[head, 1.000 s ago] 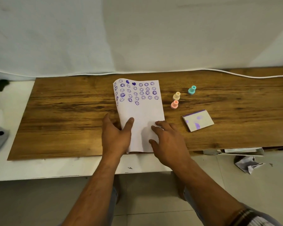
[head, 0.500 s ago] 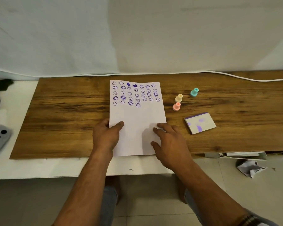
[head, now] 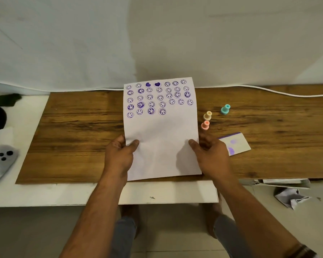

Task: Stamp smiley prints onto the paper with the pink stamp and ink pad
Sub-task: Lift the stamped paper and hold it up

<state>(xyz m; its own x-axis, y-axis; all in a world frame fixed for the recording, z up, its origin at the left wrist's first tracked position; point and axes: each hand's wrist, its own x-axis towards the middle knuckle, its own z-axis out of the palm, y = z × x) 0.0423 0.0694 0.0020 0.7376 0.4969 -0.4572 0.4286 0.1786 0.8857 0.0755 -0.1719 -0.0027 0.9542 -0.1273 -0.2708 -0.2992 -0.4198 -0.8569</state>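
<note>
Pinching the paper [head: 161,138] at its two side edges, the left hand [head: 119,157] and the right hand [head: 212,155] each have a thumb on top of the sheet and the other fingers under or behind it, so both grips are clenched on the paper. The sheet's upper half carries rows of purple smiley prints [head: 158,98] (two filled hearts sit among them in the top row), while the lower half is blank. The top edge of the paper overlaps the white backdrop [head: 82,43] behind the bench [head: 78,131]; whether the sheet lies flat or is lifted off the wood, I cannot tell. Just right of the paper stands the pink stamp [head: 205,125], untouched, with a yellow stamp [head: 207,115] just behind it and a teal stamp [head: 225,109] farther right. The ink pad [head: 237,144], smudged with purple, lies on the bench partly hidden behind the right hand. A white cable [head: 268,91] runs along the bench's far edge. Crumpled paper [head: 291,199] lies on the floor at lower right.
</note>
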